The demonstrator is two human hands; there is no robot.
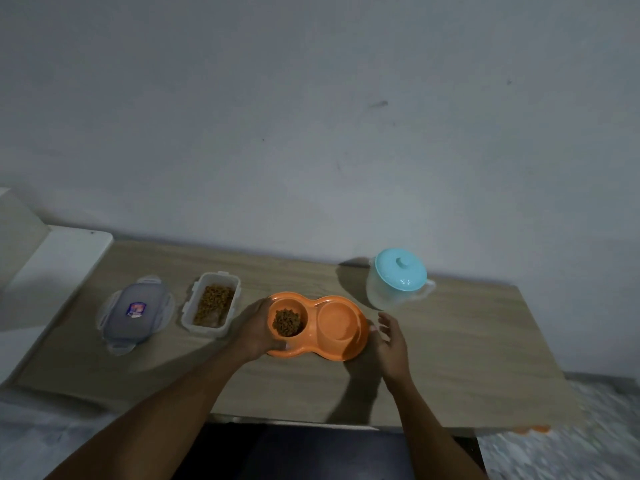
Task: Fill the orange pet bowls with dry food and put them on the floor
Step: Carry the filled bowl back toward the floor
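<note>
Your left hand (254, 332) grips the left end of the bowls (341, 322), which lie lengthwise left-to-right on the table (467, 358) at frame centre, while your right hand (391, 341), fingers loose, hovers just beside their right end.

lid (136, 311) L | food box (186, 308) next R | bowls (336, 320) ctr, kibble (287, 322) in L well | jug (398, 280) R-rear

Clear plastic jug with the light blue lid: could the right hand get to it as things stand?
Probably yes. The right hand is open beside the orange double pet bowl, and only bare wooden tabletop lies between it and the clear blue-lidded jug.
</note>
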